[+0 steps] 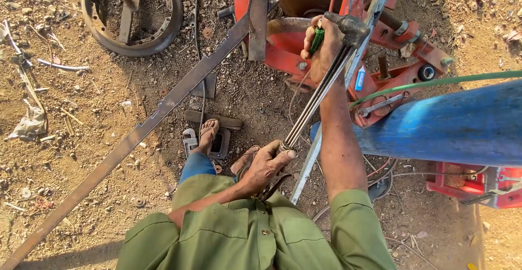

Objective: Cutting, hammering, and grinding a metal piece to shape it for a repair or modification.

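While the left hand [265,164] is clamped on the lower end of the cutting torch [314,99], the right hand [322,47] grips its green valve near the red machine frame [283,58]. Steady aim needs both hands firm. Dusty ground [81,112] carries a long steel bar [136,134], 1 wheel rim [132,13].
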